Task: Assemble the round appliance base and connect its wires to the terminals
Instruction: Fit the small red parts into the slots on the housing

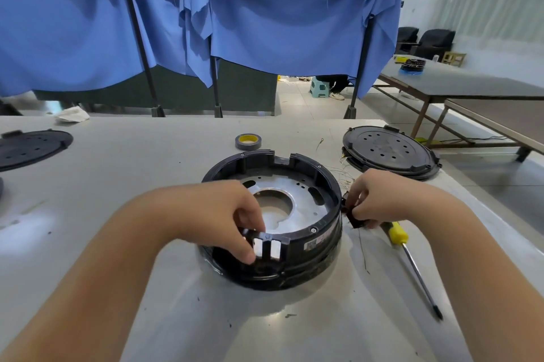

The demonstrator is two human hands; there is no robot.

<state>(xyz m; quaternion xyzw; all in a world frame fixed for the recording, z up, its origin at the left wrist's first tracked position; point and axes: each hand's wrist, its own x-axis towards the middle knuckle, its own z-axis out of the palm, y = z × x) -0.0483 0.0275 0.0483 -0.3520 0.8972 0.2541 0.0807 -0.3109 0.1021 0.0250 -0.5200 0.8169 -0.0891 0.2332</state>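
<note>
Base [273, 223] sits mid-table [117, 185]. Left hand [217, 214] pinches its near rim by the terminals [266, 248]; right hand [379, 199] grips a small dark part [354, 219] just beside it, screwdriver [412, 264] nearby.

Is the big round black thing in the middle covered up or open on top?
Open on top. The round appliance base has no cover: its silver metal plate shows inside, and a black perforated disc lies apart on the table.

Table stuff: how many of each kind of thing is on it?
Round appliance base: 1
Black round covers: 2
Tape roll: 1
Screwdriver: 1
Small black part in right hand: 1
Crumpled cloth: 1
Total: 7
</note>
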